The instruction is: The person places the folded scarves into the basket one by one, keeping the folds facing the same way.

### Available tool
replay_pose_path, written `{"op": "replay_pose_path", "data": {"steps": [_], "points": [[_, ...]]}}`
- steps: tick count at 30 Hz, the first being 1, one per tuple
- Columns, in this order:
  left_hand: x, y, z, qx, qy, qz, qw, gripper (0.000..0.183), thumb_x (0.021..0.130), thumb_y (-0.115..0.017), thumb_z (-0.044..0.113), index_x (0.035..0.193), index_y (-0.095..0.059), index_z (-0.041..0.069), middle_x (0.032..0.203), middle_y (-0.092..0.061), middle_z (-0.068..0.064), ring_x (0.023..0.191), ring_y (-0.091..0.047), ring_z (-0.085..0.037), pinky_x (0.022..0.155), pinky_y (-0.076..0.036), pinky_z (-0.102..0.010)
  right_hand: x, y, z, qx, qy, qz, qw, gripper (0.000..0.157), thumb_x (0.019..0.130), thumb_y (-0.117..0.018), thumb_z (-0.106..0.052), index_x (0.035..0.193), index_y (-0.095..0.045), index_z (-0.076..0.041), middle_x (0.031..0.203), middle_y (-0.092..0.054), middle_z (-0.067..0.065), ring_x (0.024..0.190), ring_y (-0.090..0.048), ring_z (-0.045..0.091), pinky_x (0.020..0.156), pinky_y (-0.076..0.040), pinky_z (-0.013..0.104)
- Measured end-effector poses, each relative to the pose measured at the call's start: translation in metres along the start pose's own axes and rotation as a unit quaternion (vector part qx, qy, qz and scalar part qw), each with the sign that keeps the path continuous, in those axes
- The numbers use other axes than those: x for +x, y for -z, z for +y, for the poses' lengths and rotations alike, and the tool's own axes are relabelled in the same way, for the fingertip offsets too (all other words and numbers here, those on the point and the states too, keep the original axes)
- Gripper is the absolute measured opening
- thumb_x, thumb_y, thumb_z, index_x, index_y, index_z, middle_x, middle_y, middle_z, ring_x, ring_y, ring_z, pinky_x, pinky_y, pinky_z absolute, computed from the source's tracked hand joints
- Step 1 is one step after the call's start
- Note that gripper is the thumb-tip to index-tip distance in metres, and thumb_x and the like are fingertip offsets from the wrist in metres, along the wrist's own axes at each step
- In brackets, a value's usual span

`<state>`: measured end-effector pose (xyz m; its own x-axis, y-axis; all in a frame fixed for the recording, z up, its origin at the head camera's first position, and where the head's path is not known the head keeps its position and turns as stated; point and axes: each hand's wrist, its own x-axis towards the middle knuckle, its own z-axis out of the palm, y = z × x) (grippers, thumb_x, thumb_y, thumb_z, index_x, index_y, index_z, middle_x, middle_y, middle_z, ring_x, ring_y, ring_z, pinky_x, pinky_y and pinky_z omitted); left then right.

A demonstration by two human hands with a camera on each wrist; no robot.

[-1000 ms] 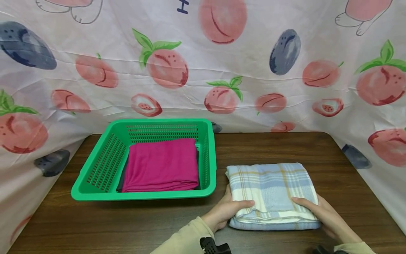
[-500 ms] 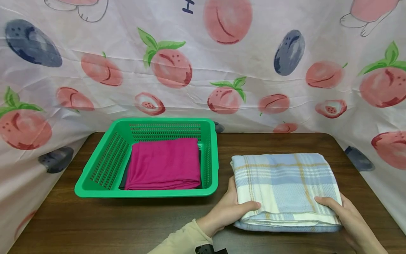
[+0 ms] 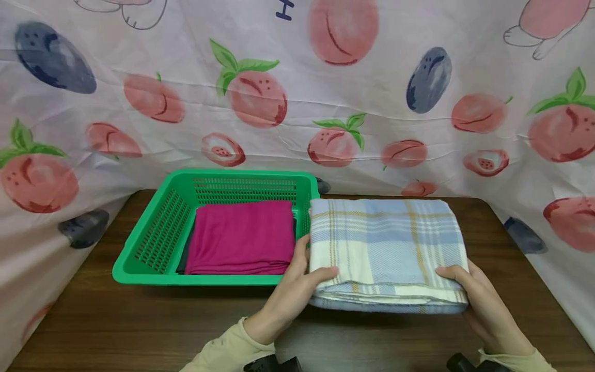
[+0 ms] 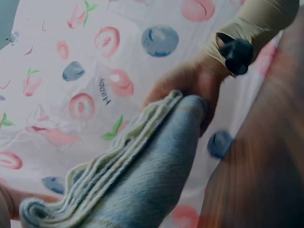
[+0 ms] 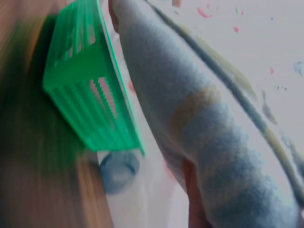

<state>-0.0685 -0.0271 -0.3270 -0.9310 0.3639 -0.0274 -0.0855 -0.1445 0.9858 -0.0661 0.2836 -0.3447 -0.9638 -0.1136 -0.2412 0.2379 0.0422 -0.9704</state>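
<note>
A folded plaid blanket (image 3: 390,248) in pale blue, white and yellow is held level above the table by both hands. My left hand (image 3: 290,289) grips its left side, thumb on top and fingers underneath. On the opposite side my right hand (image 3: 483,305) pinches it the same way, thumb over the upper face. Layered folded edges of the blanket (image 4: 156,156) show in the left wrist view. The blanket's left edge overlaps the right rim of a green basket (image 3: 186,280) in the head view. Inside that basket lies a folded magenta cloth (image 3: 244,237), with a dark cloth (image 3: 182,261) partly hidden beneath.
The brown wooden table (image 3: 162,325) carries the basket on its left half. A white curtain (image 3: 279,144) printed with peaches and plums hangs behind and along both sides. In the right wrist view, the basket's slotted wall (image 5: 90,80) stands beside the blanket.
Both hands have lifted the blanket off the table. It first shifted slightly right, then moved left and farther back toward the basket. The basket and its cloths stay put.
</note>
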Motion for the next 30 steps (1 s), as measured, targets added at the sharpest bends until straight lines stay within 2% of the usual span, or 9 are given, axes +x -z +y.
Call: {"op": "replay_pose_path", "data": {"steps": [7,14,21,26,30], "points": [[-0.011,0.032,0.009,0.006,-0.01,0.071,0.9974,0.059,0.094,-0.051,0.006,0.144,-0.02,0.009,0.132,-0.045,-0.017,0.108,-0.055,-0.02,0.092,-0.044,-0.031,0.018,-0.041,-0.022,-0.016,0.028,-0.04,0.999,0.039,0.099,-0.048,-0.02,0.134,-0.033,-0.013,0.096,-0.062,0.002,0.082,-0.064,0.015,0.07,-0.054,0.031],[-0.021,0.059,0.019,0.043,-0.001,0.107,0.9934,0.055,0.095,-0.05,0.006,0.143,-0.023,0.009,0.129,-0.047,-0.015,0.106,-0.056,-0.018,0.089,-0.046,-0.026,0.03,-0.072,-0.032,-0.016,0.04,-0.082,0.996,0.056,0.097,-0.05,-0.02,0.144,-0.025,-0.003,0.097,-0.063,0.003,0.083,-0.065,0.014,0.071,-0.055,0.032],[-0.03,0.08,0.029,0.096,0.015,0.14,0.9854,0.054,0.096,-0.05,0.01,0.144,-0.024,0.01,0.127,-0.047,-0.014,0.102,-0.058,-0.013,0.086,-0.046,-0.024,0.041,-0.096,-0.039,-0.01,0.055,-0.129,0.99,0.059,0.097,-0.051,-0.021,0.146,-0.024,0.0,0.096,-0.064,0.003,0.082,-0.065,0.014,0.071,-0.056,0.032],[-0.034,0.095,0.039,0.135,0.026,0.162,0.9771,0.056,0.097,-0.05,0.016,0.146,-0.022,0.011,0.128,-0.045,-0.012,0.102,-0.056,-0.012,0.086,-0.045,-0.023,0.051,-0.112,-0.047,-0.027,0.047,-0.129,0.99,0.057,0.096,-0.054,-0.026,0.144,-0.031,-0.003,0.1,-0.062,0.006,0.085,-0.063,0.014,0.075,-0.054,0.031],[-0.036,0.108,0.046,0.155,0.039,0.177,0.9712,0.059,0.098,-0.05,0.018,0.148,-0.02,0.011,0.134,-0.041,-0.011,0.11,-0.046,-0.015,0.089,-0.04,-0.022,0.059,-0.123,-0.048,-0.081,0.058,-0.117,0.988,0.059,0.094,-0.058,-0.028,0.144,-0.035,-0.006,0.119,-0.058,0.012,0.102,-0.058,0.016,0.087,-0.048,0.031]]}}
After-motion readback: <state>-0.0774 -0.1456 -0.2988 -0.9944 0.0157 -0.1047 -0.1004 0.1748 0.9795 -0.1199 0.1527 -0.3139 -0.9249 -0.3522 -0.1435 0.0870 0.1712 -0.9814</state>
